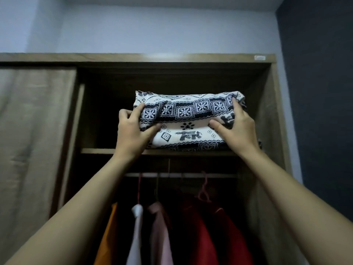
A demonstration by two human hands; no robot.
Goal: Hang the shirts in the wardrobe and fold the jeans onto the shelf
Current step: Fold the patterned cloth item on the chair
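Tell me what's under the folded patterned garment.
It appears to rest on the wooden shelf. The garment covers the board beneath, so anything flat lying there is hidden. Its ends are gripped by the left hand and right hand.

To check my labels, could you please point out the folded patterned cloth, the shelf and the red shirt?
folded patterned cloth [188, 119]: head view, middle of its front face.
shelf [95, 151]: head view, bare front edge, left part.
red shirt [210, 236]: head view, its front.
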